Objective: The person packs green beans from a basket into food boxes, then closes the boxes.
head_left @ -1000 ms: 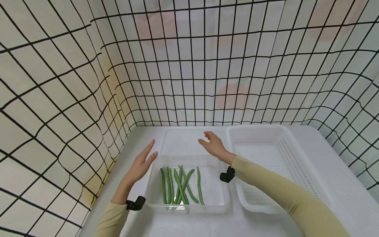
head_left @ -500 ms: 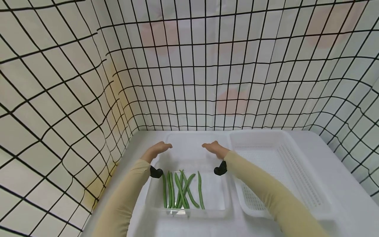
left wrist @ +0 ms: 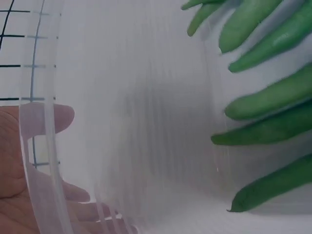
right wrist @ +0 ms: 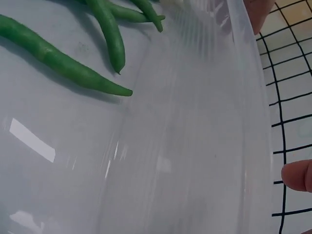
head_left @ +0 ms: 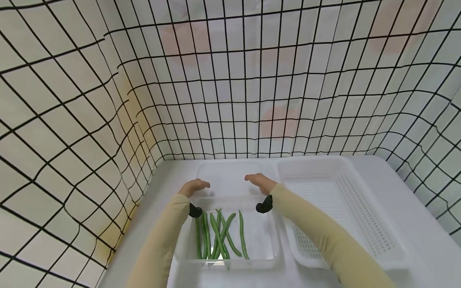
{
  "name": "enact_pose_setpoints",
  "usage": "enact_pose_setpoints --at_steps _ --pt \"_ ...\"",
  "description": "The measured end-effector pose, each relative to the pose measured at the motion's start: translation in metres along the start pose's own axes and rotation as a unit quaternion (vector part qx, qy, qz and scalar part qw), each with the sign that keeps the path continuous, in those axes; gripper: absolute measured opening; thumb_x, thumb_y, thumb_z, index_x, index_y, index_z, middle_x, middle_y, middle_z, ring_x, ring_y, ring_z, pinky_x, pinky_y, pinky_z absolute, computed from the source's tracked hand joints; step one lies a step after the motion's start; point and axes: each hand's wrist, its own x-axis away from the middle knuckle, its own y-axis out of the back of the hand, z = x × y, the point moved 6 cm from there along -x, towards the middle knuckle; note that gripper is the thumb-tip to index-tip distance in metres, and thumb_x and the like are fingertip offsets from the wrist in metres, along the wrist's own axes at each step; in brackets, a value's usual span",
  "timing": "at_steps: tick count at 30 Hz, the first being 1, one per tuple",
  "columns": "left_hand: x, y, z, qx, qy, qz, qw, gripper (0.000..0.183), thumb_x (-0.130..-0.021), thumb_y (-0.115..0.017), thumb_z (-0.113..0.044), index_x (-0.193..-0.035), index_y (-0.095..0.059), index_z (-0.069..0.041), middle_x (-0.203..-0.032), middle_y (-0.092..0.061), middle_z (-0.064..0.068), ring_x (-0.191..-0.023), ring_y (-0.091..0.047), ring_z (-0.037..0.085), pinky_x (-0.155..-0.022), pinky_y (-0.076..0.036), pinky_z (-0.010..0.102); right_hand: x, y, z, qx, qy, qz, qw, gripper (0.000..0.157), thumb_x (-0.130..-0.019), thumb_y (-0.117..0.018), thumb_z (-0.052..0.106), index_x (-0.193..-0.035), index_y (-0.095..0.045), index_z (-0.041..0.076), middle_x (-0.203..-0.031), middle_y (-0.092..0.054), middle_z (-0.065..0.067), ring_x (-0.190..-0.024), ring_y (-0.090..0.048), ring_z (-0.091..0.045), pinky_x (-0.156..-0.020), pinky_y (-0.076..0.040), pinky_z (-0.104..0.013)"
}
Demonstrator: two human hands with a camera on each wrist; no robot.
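Note:
A clear plastic bin holds several green beans, some crossing in the middle. Beyond its far left corner is my left hand; the left wrist view shows its straight fingers through the clear wall, on the outer side. My right hand hovers by the far right corner, thumb toward the left. Only its thumb tip shows in the right wrist view, outside the bin's rim. Neither hand grips anything. The right hand's other fingers are mostly hidden.
A white perforated basket stands right of the bin. Behind the bin lies a flat, pale rectangular lid-like piece on the white table. Black wire mesh rises at the back and both sides.
My left hand has swung from beside the bin's left edge to its far left corner, turning inward. The right hand has turned and come slightly nearer the far rim. The beans stay put.

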Motion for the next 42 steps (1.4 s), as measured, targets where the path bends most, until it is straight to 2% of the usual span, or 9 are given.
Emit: enact_pose_setpoints --at_steps 2,8,11,17,22,24,28,31,42 --pt "0.011 0.002 -0.008 0.004 0.0 -0.005 1.0 0.086 -0.086 -0.057 -0.052 -0.144 -0.031 0.006 -0.148 -0.024 0.027 -0.133 -0.026 0.045 -0.101 -0.032 0.054 -0.001 0.002 0.001 -0.022 0.001 -0.003 1.0 0.052 -0.1 -0.041 0.024 -0.143 -0.035 -0.005 -0.154 -0.008 -0.023 -0.14 -0.004 -0.038 -0.112 -0.007 -0.048" --pt "0.111 0.013 -0.055 0.086 0.015 -0.026 0.9958 0.083 -0.091 -0.053 -0.032 -0.147 -0.008 0.01 -0.153 -0.002 0.027 -0.136 -0.013 0.046 -0.106 -0.022 0.056 -0.002 0.005 0.002 -0.054 -0.005 -0.002 0.999 0.054 -0.1 -0.043 0.029 -0.144 -0.035 -0.002 -0.155 0.0 -0.021 -0.141 0.003 -0.038 -0.111 -0.003 -0.051" --pt "0.138 0.014 -0.063 0.13 0.011 -0.02 0.9913 0.081 -0.093 -0.048 -0.027 -0.147 0.001 0.01 -0.153 0.005 0.026 -0.137 -0.006 0.046 -0.109 -0.015 0.055 -0.003 0.007 0.002 -0.059 -0.005 0.003 0.998 0.056 -0.1 -0.042 0.032 -0.145 -0.033 0.0 -0.156 0.001 -0.02 -0.141 0.003 -0.037 -0.111 -0.004 -0.052" --pt "0.145 0.018 -0.064 0.168 0.007 -0.015 0.9857 0.078 -0.093 -0.047 -0.025 -0.147 -0.001 0.01 -0.153 0.001 0.027 -0.137 -0.007 0.046 -0.108 -0.015 0.056 -0.002 0.016 0.0 -0.066 -0.021 -0.021 0.997 0.065 -0.098 -0.045 0.036 -0.149 -0.025 0.002 -0.156 0.002 -0.019 -0.141 0.004 -0.036 -0.111 -0.006 -0.051" --pt "0.141 0.024 -0.063 0.166 0.006 -0.051 0.9848 0.076 -0.093 -0.05 -0.028 -0.148 -0.012 0.008 -0.152 -0.009 0.028 -0.124 -0.035 0.043 -0.094 -0.041 0.044 -0.003 0.018 -0.001 -0.059 -0.025 -0.03 0.997 0.063 -0.098 -0.046 0.035 -0.147 -0.029 0.001 -0.156 -0.001 -0.02 -0.14 0.001 -0.038 -0.111 -0.008 -0.051" --pt "0.14 0.023 -0.064 0.164 0.005 -0.053 0.9851 0.076 -0.092 -0.05 -0.028 -0.148 -0.013 0.008 -0.152 -0.01 0.028 -0.124 -0.035 0.043 -0.095 -0.04 0.045 -0.004 0.017 -0.002 -0.047 -0.026 -0.027 0.998 0.061 -0.098 -0.046 0.035 -0.146 -0.032 0.0 -0.155 -0.003 -0.021 -0.14 -0.001 -0.039 -0.111 -0.009 -0.052" --pt "0.141 0.018 -0.064 0.162 0.001 -0.036 0.9862 0.076 -0.092 -0.05 -0.024 -0.147 -0.009 0.01 -0.152 -0.008 0.028 -0.136 -0.011 0.048 -0.106 -0.017 0.061 -0.006 0.015 -0.005 -0.03 -0.028 -0.029 0.999 0.066 -0.097 -0.047 0.034 -0.147 -0.024 -0.005 -0.154 -0.003 -0.023 -0.14 -0.004 -0.041 -0.11 -0.01 -0.052" --pt "0.143 0.016 -0.064 0.139 -0.012 -0.044 0.9893 0.073 -0.094 -0.048 -0.025 -0.145 -0.013 0.013 -0.151 -0.011 0.03 -0.136 -0.013 0.048 -0.105 -0.016 0.062 -0.006 0.016 -0.008 -0.006 -0.026 -0.049 0.998 0.074 -0.096 -0.048 0.034 -0.148 -0.014 -0.007 -0.154 -0.004 -0.024 -0.139 -0.007 -0.041 -0.111 -0.013 -0.05" --pt "0.171 0.026 -0.079 0.012 -0.088 -0.156 0.9837 0.073 -0.098 -0.04 -0.026 -0.142 -0.005 0.02 -0.145 -0.01 0.04 -0.135 -0.012 0.049 -0.108 -0.02 0.054 0.019 0.021 0.006 0.123 0.051 -0.117 0.984 0.071 -0.096 -0.047 0.033 -0.148 -0.018 -0.005 -0.152 -0.008 -0.027 -0.139 -0.002 -0.04 -0.109 -0.017 -0.052"
